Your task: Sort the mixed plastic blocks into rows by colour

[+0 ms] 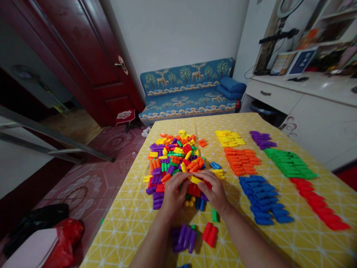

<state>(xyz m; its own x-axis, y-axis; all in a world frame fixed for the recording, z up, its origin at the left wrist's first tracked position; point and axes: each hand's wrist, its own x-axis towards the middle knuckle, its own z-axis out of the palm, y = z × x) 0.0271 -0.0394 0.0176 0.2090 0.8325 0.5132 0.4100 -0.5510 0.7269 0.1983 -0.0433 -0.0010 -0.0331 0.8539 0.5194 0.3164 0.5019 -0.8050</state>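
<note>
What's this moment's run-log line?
left hand: fingertips at yellow piece; right hand: holding it; mixed-colour pile: under and beyond hands; blue group: farther right

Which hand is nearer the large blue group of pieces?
Right: the right hand is left of the large blue group, not touching it; the left hand is farther left, at the mixed pile.

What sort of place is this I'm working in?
Probably a room in a home: a blue sofa with a deer-and-tree pattern stands against the wall, a dark red panelled door is beside it, and a yellow patterned cloth covers the table.
</note>
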